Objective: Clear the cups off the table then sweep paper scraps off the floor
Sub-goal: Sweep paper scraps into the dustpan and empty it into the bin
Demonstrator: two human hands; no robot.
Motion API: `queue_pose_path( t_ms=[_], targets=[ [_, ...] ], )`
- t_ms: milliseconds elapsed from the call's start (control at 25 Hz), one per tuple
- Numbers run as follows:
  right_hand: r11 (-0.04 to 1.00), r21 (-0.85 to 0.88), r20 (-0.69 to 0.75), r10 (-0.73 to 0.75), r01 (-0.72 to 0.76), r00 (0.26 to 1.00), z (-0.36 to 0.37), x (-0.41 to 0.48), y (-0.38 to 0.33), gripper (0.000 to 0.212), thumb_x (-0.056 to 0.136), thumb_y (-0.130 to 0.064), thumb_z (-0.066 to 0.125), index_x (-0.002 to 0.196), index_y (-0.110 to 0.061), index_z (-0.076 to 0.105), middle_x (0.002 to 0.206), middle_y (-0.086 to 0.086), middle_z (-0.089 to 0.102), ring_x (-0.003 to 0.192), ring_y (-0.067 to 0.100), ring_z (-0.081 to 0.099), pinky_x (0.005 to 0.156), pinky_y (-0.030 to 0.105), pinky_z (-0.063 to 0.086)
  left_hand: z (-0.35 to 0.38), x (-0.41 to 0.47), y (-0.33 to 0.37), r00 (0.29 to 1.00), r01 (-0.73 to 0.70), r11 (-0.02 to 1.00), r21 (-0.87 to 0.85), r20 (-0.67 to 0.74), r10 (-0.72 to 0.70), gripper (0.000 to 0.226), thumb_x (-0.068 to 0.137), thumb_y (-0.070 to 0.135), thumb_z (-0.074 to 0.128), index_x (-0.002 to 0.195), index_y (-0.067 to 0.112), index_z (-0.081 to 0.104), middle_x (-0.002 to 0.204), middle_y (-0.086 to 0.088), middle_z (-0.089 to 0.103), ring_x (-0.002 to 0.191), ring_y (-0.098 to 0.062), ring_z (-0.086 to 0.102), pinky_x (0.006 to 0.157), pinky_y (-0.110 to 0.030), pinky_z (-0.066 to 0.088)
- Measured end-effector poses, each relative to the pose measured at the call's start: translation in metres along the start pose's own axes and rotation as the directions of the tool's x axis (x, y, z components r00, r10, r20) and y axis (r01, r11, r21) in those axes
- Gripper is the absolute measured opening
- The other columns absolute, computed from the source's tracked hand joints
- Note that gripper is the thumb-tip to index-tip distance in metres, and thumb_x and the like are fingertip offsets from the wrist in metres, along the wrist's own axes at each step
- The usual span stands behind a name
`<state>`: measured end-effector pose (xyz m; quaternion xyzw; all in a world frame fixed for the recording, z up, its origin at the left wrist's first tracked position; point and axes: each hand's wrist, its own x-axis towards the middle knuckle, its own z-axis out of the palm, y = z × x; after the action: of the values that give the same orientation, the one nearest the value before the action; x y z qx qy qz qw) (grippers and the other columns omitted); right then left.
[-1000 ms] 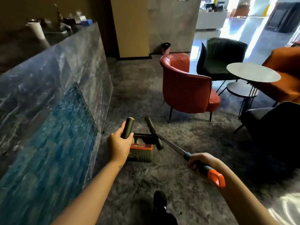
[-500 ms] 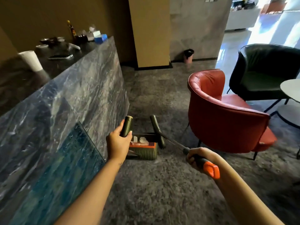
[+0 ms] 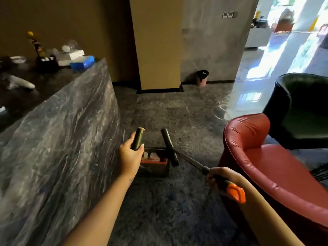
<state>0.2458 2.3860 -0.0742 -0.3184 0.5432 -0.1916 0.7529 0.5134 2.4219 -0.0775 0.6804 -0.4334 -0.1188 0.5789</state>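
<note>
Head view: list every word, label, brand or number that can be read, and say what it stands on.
No text can be read.
Blue box on the counter: a pale mark, too blurred to read.
Bottle: patterned label, too blurred to read.
Wall panels: too small to tell.

- Interior is dimly lit; daylight is admitted through the glazed opening [image 3: 292, 41] upper right and is blown out to white.
- Glare is reflected off the polished floor [image 3: 248, 82].
- Counter [image 3: 53, 107] clutter is smeared by blur.
- Edges are bent by wide-angle distortion.
</note>
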Motion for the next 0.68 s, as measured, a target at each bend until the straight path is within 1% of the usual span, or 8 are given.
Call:
queue_pose_path(
  t_ms=[80,160,280,400,440,520,600,680],
  targets=[
    [1.000,0.008,-0.021,0.007,-0.007,1.000,-0.004,0.047,-0.056,0.027,0.093,0.004,0.036,0.067,-0.002,0.043,0.041,0.005,0.043,0.025,0.007,0.041,0.028,0.012,0.031,0.045,0.072,-0.005,0.999,-0.008,1.000,0.003,0.037,0.007,0.052,0.081,-0.003,0.068,0.130,0.003,0.054,0.118,-0.007,0.064,0.103,-0.009,0.057,0.084,-0.010,0.040],
    [1.000,0.012,-0.044,-0.001,0.002,0.999,-0.015,0.106,-0.109,0.025,0.091,0.005,0.038,0.068,-0.002,0.044,0.052,0.008,0.042,0.027,0.007,0.042,0.028,0.013,0.032,0.096,0.142,-0.017,0.998,-0.010,1.000,-0.006,0.058,0.010,0.053,0.081,-0.003,0.068,0.131,0.004,0.053,0.119,-0.009,0.064,0.103,-0.011,0.059,0.086,-0.014,0.042],
    [1.000,-0.009,-0.061,0.003,-0.003,0.998,-0.030,0.203,-0.190,0.027,0.091,0.005,0.037,0.065,-0.001,0.044,0.057,0.010,0.041,0.026,0.008,0.042,0.028,0.013,0.032,0.177,0.245,-0.044,0.998,0.002,0.999,-0.039,0.059,0.000,0.055,0.082,0.000,0.068,0.134,0.010,0.051,0.109,-0.011,0.067,0.098,-0.028,0.065,0.081,-0.031,0.051],
    [1.000,0.022,-0.061,-0.005,0.007,0.998,-0.058,0.309,-0.289,0.028,0.092,0.004,0.035,0.066,-0.001,0.044,0.058,0.010,0.042,0.026,0.007,0.042,0.028,0.012,0.031,0.281,0.367,-0.068,0.995,0.042,0.997,-0.059,0.092,-0.037,0.054,0.083,0.000,0.067,0.134,0.011,0.052,0.112,-0.020,0.066,0.099,-0.042,0.063,0.083,-0.052,0.054],
    [0.999,0.046,-0.074,-0.003,0.006,0.997,-0.069,0.339,-0.324,0.027,0.092,0.003,0.035,0.068,-0.001,0.044,0.053,0.009,0.043,0.026,0.008,0.043,0.027,0.011,0.031,0.314,0.406,-0.071,0.994,0.054,0.997,-0.063,0.103,-0.048,0.054,0.083,0.000,0.067,0.134,0.011,0.052,0.115,-0.019,0.065,0.101,-0.040,0.063,0.085,-0.050,0.053],
    [0.995,0.095,-0.086,0.001,0.007,0.996,-0.087,0.389,-0.391,0.024,0.093,0.003,0.035,0.071,-0.001,0.046,0.045,0.008,0.044,0.026,0.008,0.042,0.028,0.010,0.031,0.369,0.477,-0.071,0.991,0.043,0.996,-0.075,0.131,-0.032,0.054,0.083,-0.002,0.067,0.134,0.009,0.051,0.121,-0.009,0.062,0.106,-0.029,0.063,0.087,-0.030,0.051],
    [0.993,0.118,-0.080,-0.005,0.014,0.997,-0.101,0.429,-0.449,0.022,0.093,0.003,0.035,0.075,-0.001,0.046,0.049,0.009,0.044,0.026,0.009,0.042,0.029,0.010,0.031,0.415,0.538,-0.071,0.987,0.040,0.996,-0.082,0.159,-0.027,0.055,0.083,-0.002,0.067,0.134,0.009,0.051,0.119,-0.003,0.061,0.105,-0.019,0.062,0.079,-0.009,0.043],
    [0.994,0.112,-0.094,0.006,0.005,0.996,-0.119,0.477,-0.504,0.021,0.091,0.006,0.036,0.074,-0.001,0.047,0.055,0.010,0.042,0.027,0.010,0.041,0.029,0.011,0.031,0.472,0.604,-0.077,0.981,0.030,0.994,-0.106,0.194,-0.009,0.056,0.082,-0.002,0.067,0.135,0.010,0.051,0.118,-0.001,0.061,0.103,-0.013,0.060,0.077,-0.002,0.039]
  ],
)
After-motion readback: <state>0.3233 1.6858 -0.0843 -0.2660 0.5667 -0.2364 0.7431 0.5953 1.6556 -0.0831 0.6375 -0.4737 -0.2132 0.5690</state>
